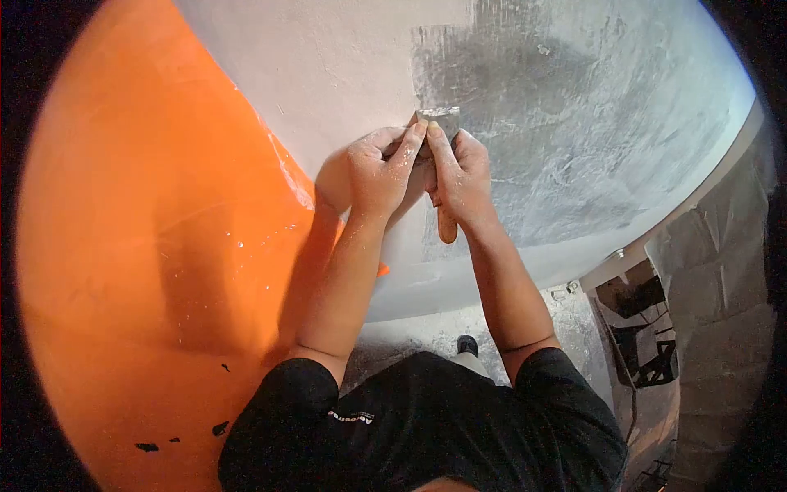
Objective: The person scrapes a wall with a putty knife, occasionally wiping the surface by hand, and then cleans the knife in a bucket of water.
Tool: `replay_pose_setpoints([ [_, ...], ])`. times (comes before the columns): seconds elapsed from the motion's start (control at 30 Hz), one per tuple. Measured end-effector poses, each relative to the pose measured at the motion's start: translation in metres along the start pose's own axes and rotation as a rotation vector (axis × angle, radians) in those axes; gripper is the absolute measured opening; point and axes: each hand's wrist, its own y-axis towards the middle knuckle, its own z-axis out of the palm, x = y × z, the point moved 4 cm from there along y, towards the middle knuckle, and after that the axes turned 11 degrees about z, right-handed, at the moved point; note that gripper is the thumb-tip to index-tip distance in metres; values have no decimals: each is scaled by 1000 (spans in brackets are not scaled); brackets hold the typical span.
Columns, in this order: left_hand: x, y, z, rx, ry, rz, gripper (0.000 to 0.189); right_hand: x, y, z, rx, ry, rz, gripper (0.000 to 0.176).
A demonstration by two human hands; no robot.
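Both of my hands grip a scraper (447, 223) with a wooden handle and a wide metal blade. Its blade edge lies against or close to the curved grey-white wall (328, 66), and whitish residue shows along that edge. My left hand (385, 156) is closed with its thumb on the blade. My right hand (461, 168) is closed beside it, the thumbs side by side and the handle pointing down between my forearms. White dust covers my fingers. Just right of the blade is a dark, scraped-looking patch (525, 98) with streaks.
A bright orange area (123, 230) borders the grey-white surface on the left, with a loose edge near my left forearm. Grey sheeting (717, 271) hangs at right. Dark boxy items (631, 291) stand below it. My shoe (467, 344) is on the dusty floor (566, 336).
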Motion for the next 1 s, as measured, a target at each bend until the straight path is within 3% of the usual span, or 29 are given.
replay_pose_setpoints([
  [0.4,-6,-1,3,-33,10,-31,41,-2,2,-1,34,-11,4,36],
  [0.47,-17,-2,2,-126,-203,-22,23,-2,3,-1,36,-11,8,36],
  [1.0,-19,-2,4,-191,-169,0,21,2,-2,7,23,92,-4,35],
])
